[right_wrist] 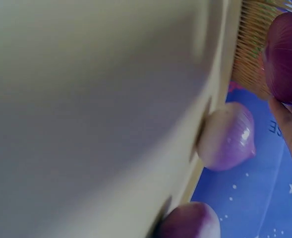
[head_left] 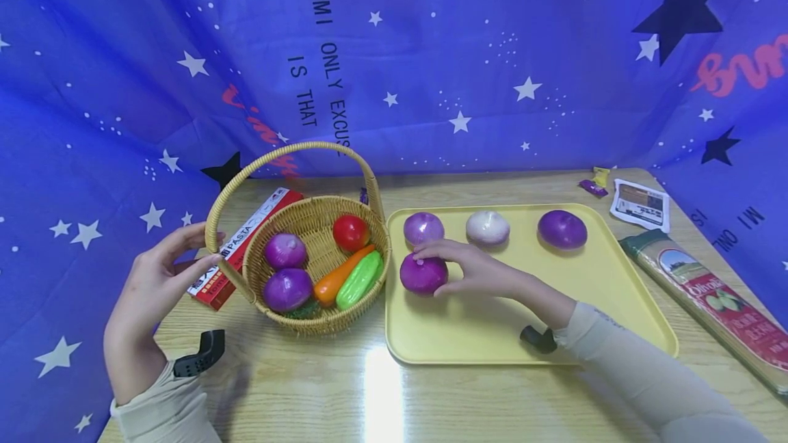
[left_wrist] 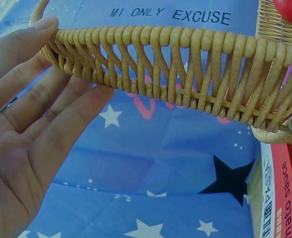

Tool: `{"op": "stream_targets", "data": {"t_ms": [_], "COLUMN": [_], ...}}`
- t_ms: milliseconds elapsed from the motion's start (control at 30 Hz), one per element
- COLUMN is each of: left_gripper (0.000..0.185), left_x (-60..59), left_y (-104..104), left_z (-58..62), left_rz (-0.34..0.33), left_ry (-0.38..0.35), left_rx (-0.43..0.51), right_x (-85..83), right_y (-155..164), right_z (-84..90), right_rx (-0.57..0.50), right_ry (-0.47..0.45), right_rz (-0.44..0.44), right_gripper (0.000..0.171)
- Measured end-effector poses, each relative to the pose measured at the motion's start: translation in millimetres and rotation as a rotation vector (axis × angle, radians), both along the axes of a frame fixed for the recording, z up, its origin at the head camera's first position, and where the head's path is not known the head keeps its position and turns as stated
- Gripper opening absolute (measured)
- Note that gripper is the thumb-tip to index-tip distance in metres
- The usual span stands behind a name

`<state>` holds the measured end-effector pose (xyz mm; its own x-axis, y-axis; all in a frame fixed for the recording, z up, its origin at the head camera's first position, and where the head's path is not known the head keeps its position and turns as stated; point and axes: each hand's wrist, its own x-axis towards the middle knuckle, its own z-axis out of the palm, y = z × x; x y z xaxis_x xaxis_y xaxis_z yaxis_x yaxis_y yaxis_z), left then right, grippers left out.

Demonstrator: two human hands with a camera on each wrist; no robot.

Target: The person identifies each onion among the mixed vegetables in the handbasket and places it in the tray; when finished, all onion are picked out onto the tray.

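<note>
My left hand (head_left: 148, 286) holds the handle (left_wrist: 155, 37) of a wicker basket (head_left: 320, 323) on its left side, thumb on one edge and fingers against the other. Inside the basket lie two purple onions (head_left: 286, 251), a tomato (head_left: 351, 233), a carrot (head_left: 340, 277) and a light green vegetable (head_left: 360, 279). My right hand (head_left: 483, 269) grips a purple onion (head_left: 423, 275) over the left part of a yellow tray (head_left: 591, 292). In the right wrist view this onion (right_wrist: 287, 59) appears raised off the tray. Behind it sit a light purple onion (head_left: 424, 228), a whitish onion (head_left: 488, 228) and a dark purple onion (head_left: 562, 230).
Behind the basket's left side lies a red pasta box (head_left: 212, 290). Right of the tray are a long pasta packet (head_left: 720, 299), a small white sachet (head_left: 640, 205) and wrapped candies (head_left: 594, 188). A blue star-printed cloth (head_left: 431, 53) hangs around the wooden table (head_left: 295, 388).
</note>
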<state>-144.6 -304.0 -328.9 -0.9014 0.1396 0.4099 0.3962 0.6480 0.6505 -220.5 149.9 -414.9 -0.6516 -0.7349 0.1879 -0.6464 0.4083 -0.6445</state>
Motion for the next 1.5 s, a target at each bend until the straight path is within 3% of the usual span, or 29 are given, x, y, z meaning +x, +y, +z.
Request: {"op": "stream_targets", "data": {"t_ms": [400,1500], "left_gripper": [0.042,0.043], "left_x": [0.2,0.5], "left_y": [-0.1,0.5], "left_z": [-0.6,-0.6], "left_rz": [0.005,0.002], "left_ry": [0.001,0.018], "left_rx": [0.0,-0.008], "right_x": [5.0,1.4], "right_y": [-5.9,-0.1], "right_z": [-13.7,-23.0], "right_rx": [0.049,0.098], "right_ry": [-0.017,-0.078], "right_rz": [0.085,0.069], "right_gripper": [0.064,0.064]}}
